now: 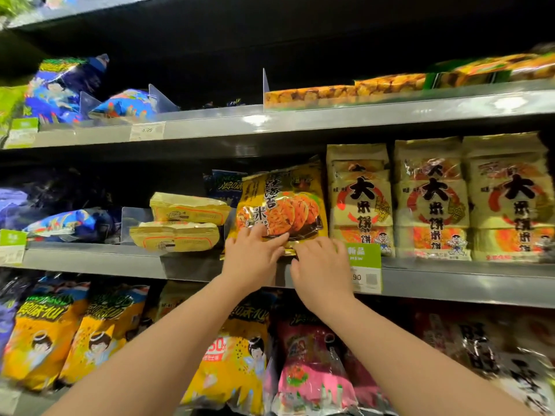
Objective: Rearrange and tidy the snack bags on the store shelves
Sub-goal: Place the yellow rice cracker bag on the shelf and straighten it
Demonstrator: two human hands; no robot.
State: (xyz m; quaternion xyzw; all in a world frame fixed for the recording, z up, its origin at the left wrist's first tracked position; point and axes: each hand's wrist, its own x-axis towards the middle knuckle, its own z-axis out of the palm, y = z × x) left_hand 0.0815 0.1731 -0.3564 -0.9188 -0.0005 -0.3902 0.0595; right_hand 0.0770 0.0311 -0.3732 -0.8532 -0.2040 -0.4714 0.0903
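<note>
Mid-step at frame centre: straightening a gold bag (pixel 280 202) on the middle shelf (pixel 120 259), upright but tilted, just left of the tan bags (pixel 359 199). Left hand (pixel 252 259) flat on its lower front, fingers loosely spread. Right hand (pixel 319 267) at the bottom seam, fingers curled; pinching or merely touching, impossible to tell. Next, probably: squaring and pushing back. Bag base hidden behind hands; lettering blurred.

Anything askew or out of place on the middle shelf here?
Yes. The glossy yellow rice-cracker bag under both hands leans left, unlike the upright beige bags beside it. Two pale yellow packets lie flat, stacked, left of it.
</note>
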